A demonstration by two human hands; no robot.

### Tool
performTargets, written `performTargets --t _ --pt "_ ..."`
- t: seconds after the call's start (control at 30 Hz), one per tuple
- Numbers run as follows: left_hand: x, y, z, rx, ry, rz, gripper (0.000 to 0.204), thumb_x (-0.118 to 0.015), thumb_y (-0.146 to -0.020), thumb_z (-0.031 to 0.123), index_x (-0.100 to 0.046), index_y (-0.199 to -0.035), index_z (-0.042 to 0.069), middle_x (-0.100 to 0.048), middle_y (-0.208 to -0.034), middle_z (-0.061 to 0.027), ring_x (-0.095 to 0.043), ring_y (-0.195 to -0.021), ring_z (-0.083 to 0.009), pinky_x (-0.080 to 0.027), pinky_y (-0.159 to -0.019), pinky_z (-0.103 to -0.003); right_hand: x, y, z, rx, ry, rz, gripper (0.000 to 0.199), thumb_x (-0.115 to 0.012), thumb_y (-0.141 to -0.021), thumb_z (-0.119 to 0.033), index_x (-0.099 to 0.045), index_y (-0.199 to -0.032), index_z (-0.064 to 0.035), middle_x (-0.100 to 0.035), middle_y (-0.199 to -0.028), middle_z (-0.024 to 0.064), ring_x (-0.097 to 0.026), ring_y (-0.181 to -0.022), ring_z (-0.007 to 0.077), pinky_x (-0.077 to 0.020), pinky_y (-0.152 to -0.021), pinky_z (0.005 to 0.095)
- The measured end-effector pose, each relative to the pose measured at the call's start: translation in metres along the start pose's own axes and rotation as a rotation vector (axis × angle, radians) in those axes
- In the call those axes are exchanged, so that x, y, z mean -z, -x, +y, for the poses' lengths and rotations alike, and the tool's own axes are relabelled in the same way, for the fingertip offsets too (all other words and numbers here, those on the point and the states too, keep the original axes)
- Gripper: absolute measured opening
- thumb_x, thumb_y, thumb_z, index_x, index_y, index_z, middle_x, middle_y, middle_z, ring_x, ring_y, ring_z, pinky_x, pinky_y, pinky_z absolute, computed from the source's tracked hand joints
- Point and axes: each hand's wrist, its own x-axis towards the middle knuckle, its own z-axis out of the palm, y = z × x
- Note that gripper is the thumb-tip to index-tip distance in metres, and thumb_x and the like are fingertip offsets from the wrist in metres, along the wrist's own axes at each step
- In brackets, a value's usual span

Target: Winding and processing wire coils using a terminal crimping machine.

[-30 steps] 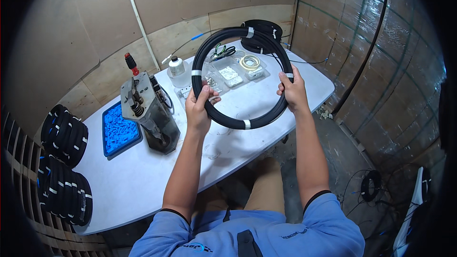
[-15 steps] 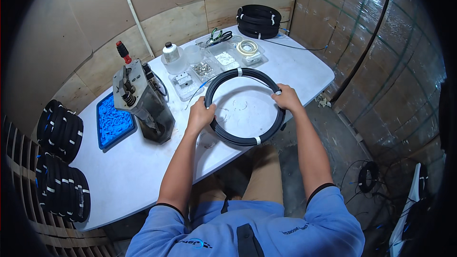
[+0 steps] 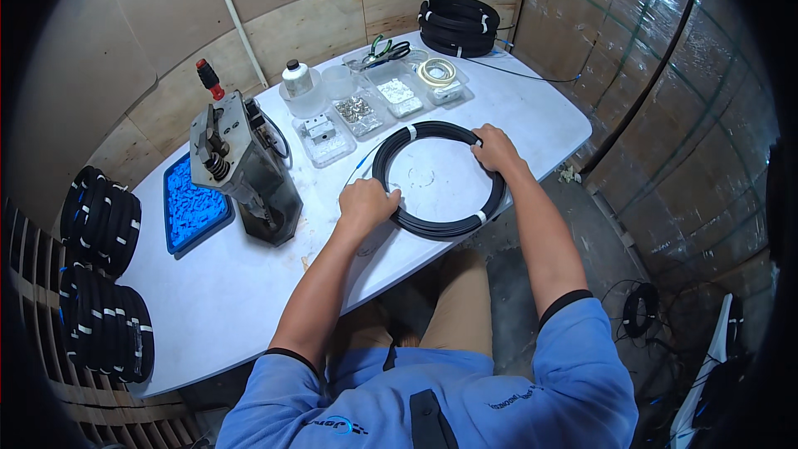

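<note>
Gripping a coil of black cable (image 3: pixel 436 229) with both hands, the person sits at a white table (image 3: pixel 532 120). Coil lies roughly level at the near edge, in front of the body; whether its whole underside rests on the tabletop, cannot tell. White bands (image 3: pixel 482 217) tie the ring at intervals.

Left hand (image 3: pixel 367 204): closed around the ring's left side, thumb toward the inside, back of hand up. Right hand (image 3: pixel 496 150): closed over the upper right side, fingers curled, fingertips partly hidden. Beside the coil's left side, a thin cable end with a blue section (image 3: pixel 360 164) runs out toward the left hand.

Beyond the coil: clear plastic box of small metal parts (image 3: pixel 353 108), another with white pieces (image 3: pixel 401 96), cream tape roll (image 3: pixel 437 72), black-handled scissors (image 3: pixel 391 56), white bottle (image 3: pixel 296 79). Far corner: stacked black coils (image 3: pixel 459 27).

Left of the hands: metal bench press (image 3: pixel 270 191), just beside a blue tray (image 3: pixel 201 235) filled with small blue pieces (image 3: pixel 195 199). Two bundles of banded black coils (image 3: pixel 106 322) at the table's left end.
</note>
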Motion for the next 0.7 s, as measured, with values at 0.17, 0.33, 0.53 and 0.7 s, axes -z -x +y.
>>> performTargets --t 0.17,0.33,0.53,0.7 --pt "0.015 0.012 0.016 -0.016 -0.095 -0.019 0.059 -0.069 -0.088 0.056 -0.079 -0.089 -0.002 -0.075 -0.09 -0.0253 -0.074 -0.085 -0.0423 -0.06 -0.078 -0.049 0.0 -0.017 0.004 0.101 0.046 -0.019 0.04 -0.07 -0.091 -0.02 -0.07 -0.129 -0.006 -0.067 -0.123 0.0186 -0.064 -0.117 0.0367 -0.0513 -0.103 0.0448" --pt "0.021 -0.004 0.016 -0.067 -0.072 0.108 0.048 -0.073 -0.09 0.046 -0.075 -0.101 -0.001 -0.073 -0.099 -0.0243 -0.072 -0.096 -0.0411 -0.059 -0.081 -0.05 0.001 -0.018 0.007 0.11 0.054 -0.042 0.039 -0.07 -0.091 -0.019 -0.07 -0.129 -0.0067 -0.068 -0.123 0.0181 -0.064 -0.117 0.0366 -0.051 -0.103 0.0449" --pt "0.011 -0.052 -0.009 -0.068 0.091 0.097 0.051 -0.073 -0.092 0.036 -0.063 -0.124 -0.002 -0.064 -0.12 -0.0283 -0.066 -0.111 -0.0452 -0.055 -0.096 -0.051 -0.012 -0.007 -0.012 -0.065 -0.059 0.008 0.045 -0.067 -0.095 -0.02 -0.064 -0.139 -0.0132 -0.067 -0.129 0.0194 -0.063 -0.119 0.0386 -0.0491 -0.105 0.0467" --pt "-0.011 -0.067 -0.015 -0.054 0.106 -0.01 0.055 -0.073 -0.09 0.036 -0.06 -0.126 -0.004 -0.065 -0.121 -0.0285 -0.066 -0.113 -0.0442 -0.054 -0.097 -0.051 -0.015 -0.001 -0.007 -0.062 -0.005 0.056 0.045 -0.065 -0.097 -0.021 -0.061 -0.142 -0.0149 -0.067 -0.128 0.0177 -0.062 -0.119 0.0384 -0.0507 -0.103 0.0482"
